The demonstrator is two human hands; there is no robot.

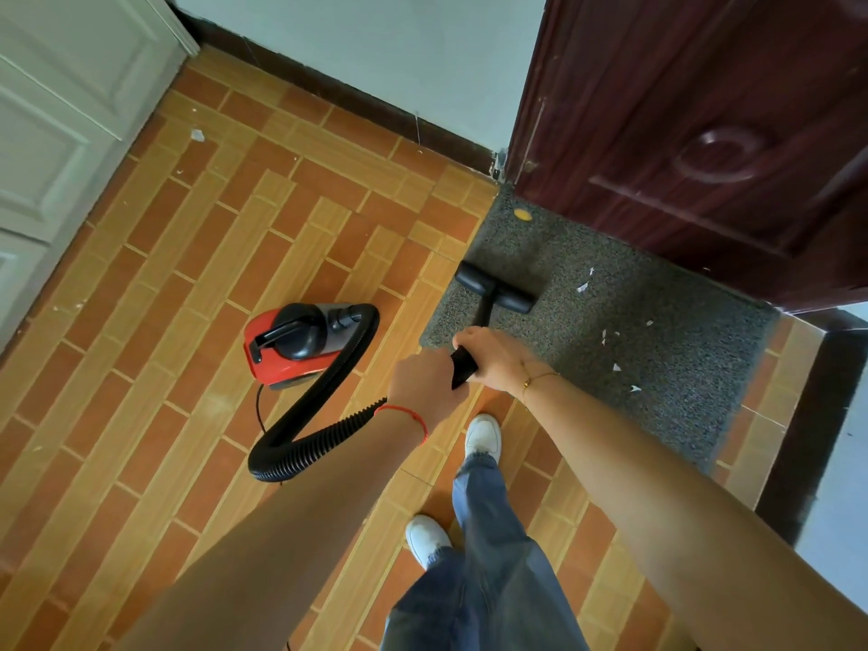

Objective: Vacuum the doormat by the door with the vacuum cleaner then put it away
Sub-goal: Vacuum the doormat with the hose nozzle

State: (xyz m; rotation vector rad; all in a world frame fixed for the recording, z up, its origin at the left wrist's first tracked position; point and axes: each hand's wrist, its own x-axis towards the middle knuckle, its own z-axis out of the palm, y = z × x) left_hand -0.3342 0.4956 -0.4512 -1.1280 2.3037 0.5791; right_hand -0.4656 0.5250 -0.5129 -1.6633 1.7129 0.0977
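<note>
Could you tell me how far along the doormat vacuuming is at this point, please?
Early on. Both hands, left hand and right hand, grip the wand, with the nozzle on the doormat's left part. White scraps and a yellow bit still lie on the mat, so most of it remains. The red vacuum cleaner sits on the tiles, not yet put away.

Both arms extended forward and down, hands close together, nearly touching. Left hand curled, back of hand up, gripping the wand low. Right hand wrapped round the wand just above it, knuckles up. Feet staggered, one ahead of the other.
</note>
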